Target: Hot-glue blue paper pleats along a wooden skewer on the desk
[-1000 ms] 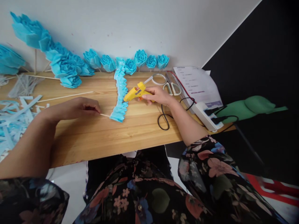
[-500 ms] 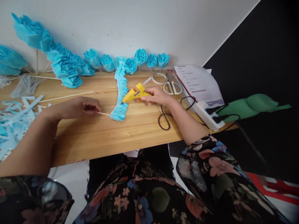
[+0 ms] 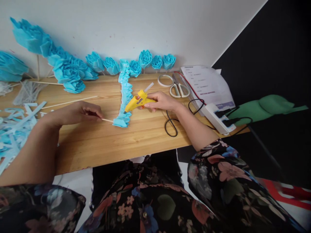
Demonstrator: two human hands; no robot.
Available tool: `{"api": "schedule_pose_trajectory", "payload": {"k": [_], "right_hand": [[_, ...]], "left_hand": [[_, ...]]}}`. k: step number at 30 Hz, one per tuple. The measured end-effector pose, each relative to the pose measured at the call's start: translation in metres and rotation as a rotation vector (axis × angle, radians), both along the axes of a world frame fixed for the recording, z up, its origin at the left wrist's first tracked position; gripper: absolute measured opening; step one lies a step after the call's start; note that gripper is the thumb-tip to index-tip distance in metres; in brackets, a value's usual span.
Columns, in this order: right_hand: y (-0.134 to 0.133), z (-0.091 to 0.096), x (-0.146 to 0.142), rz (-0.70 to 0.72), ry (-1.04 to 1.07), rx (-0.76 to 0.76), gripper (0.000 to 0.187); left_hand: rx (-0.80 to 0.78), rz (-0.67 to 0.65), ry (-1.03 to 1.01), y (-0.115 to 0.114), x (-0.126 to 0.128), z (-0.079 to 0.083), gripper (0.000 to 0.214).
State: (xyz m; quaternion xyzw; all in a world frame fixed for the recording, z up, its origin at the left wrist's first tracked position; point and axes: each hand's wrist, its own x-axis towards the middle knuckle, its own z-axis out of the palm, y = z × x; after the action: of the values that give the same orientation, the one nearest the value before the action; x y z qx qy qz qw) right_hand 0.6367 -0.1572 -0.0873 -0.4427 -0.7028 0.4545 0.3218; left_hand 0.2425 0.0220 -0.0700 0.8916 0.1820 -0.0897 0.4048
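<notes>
My right hand (image 3: 161,102) grips a yellow hot glue gun (image 3: 137,101), a clear glue stick poking out of its back. The gun's nozzle points down-left at the lower part of a long pleated blue strip (image 3: 125,94), which lies on the wooden table (image 3: 143,136). Shiny glue shows along that strip. A thin wooden stick (image 3: 107,120) is pinched in my left hand (image 3: 85,113), and its tip meets the strip's near end. The rest of the stick is hidden behind my fingers.
Blue flowers (image 3: 145,59) on sticks line the wall. White scissors (image 3: 178,90), a tape roll (image 3: 165,80) and papers (image 3: 206,84) lie at the right, near a power strip (image 3: 217,119) and the black cord (image 3: 171,127). Blue and white scraps (image 3: 14,129) pile up at the left.
The glue gun has moved slightly down and left along the strip, toward its near end. My left hand still holds the stick against the strip.
</notes>
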Motion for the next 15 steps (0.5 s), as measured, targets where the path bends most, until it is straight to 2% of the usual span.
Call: {"api": "schedule_pose_trajectory", "payload": {"k": [5,11,15], "right_hand": [[-0.0017,0.0019,-0.0022,-0.003,-0.006,-0.005,0.037],[0.0000,-0.0002,-0.0031,-0.006,0.022,-0.002,0.043],[0.0014,-0.0004,-0.0026,-0.001,0.019,-0.005,0.045]], "left_hand": [[0.004,-0.008,-0.037,-0.0007,0.0020,-0.0012,0.043],[0.063,-0.034,-0.117,0.0007,0.0031,-0.0039,0.041],[0.082,0.045,-0.101,-0.0021,0.0036,-0.0027,0.042]]}}
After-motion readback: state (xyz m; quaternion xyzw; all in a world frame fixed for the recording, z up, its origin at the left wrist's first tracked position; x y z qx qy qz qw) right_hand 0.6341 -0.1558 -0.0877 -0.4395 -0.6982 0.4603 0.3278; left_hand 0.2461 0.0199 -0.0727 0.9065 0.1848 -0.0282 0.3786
